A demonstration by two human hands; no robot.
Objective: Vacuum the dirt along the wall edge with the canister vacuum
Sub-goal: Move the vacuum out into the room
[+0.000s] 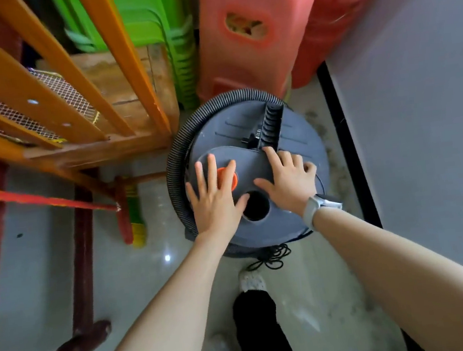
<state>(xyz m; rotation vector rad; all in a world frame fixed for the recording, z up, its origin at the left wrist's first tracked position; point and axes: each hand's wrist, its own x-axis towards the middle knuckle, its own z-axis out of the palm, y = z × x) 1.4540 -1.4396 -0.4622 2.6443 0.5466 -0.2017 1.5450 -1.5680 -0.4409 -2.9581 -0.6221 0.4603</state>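
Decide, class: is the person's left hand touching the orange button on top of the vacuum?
Touching. The head view shows the left hand lying flat on the vacuum lid, its straight fingers covering part of the orange button.

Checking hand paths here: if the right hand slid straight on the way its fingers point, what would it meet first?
Probably the ribbed black handle on the vacuum lid: the right hand lies flat with its fingertips right at the handle's base. Depth is hard to judge.
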